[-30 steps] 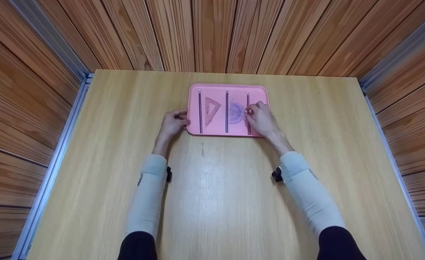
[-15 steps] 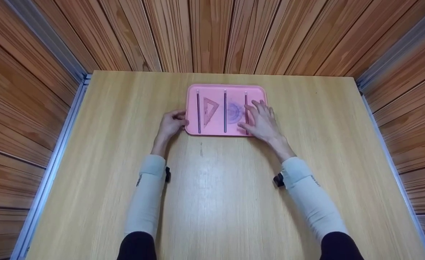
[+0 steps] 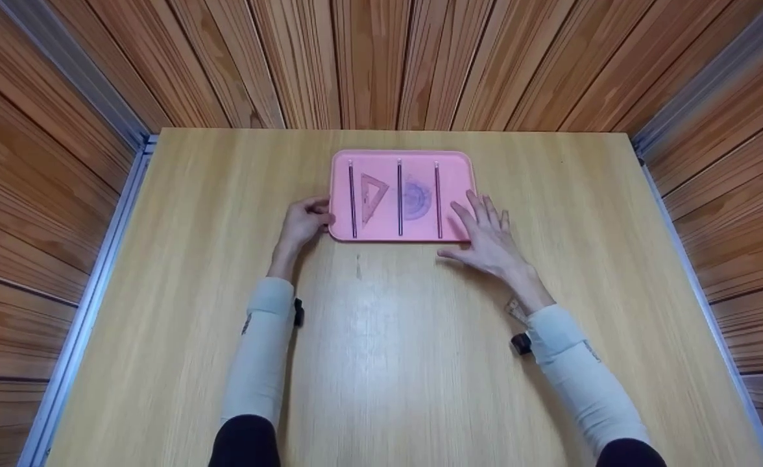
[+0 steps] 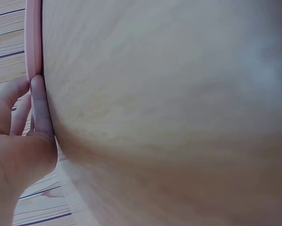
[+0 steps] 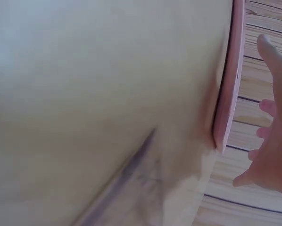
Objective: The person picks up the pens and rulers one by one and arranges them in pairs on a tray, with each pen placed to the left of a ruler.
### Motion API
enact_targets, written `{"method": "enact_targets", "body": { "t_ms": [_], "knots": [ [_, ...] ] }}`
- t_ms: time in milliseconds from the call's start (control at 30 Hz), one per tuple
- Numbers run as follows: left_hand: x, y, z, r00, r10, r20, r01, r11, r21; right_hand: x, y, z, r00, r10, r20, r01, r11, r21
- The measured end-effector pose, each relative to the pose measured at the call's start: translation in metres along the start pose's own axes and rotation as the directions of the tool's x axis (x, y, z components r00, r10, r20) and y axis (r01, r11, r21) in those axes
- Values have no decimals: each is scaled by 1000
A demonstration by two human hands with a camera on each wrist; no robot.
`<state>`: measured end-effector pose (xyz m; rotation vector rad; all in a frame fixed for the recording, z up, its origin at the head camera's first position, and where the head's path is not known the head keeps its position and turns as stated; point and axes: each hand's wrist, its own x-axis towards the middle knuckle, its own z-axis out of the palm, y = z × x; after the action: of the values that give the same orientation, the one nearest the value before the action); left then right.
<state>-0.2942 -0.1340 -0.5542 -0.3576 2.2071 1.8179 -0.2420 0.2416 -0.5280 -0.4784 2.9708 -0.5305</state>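
A pink tray lies at the far middle of the wooden table. On it three dark pens lie in parallel: left, middle and right. A clear set square and a protractor lie between them. My left hand holds the tray's left edge, its thumb against the pink rim. My right hand hovers at the tray's near right corner with fingers spread, holding nothing; the right wrist view has its fingers beside the tray edge.
Wood-panelled walls with metal corner strips close in the table on three sides. Bare tabletop stretches between the tray and me. Both forearms wear pale sleeves.
My right hand has let go of the rightmost pen and drawn back off the tray toward me, its fingers spreading. The left hand has stayed on the tray's edge.
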Motion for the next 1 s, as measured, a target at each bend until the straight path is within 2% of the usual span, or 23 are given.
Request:
{"method": "enact_targets", "body": {
  "t_ms": [367,667,1000],
  "knots": [
    [1,3,-6,1000,-11,1,11,1000,-12,-38,15,-7,999,11,30,-10,999,-36],
    [0,3,-5,1000,3,6,-3,1000,4,-79,29,-5,996,63,65,-58,995,-77],
    [-1,-3,-2,999,48,21,-48,999,3,-121,32,-5,990,131,51,-130,991,-19]
  ]
}}
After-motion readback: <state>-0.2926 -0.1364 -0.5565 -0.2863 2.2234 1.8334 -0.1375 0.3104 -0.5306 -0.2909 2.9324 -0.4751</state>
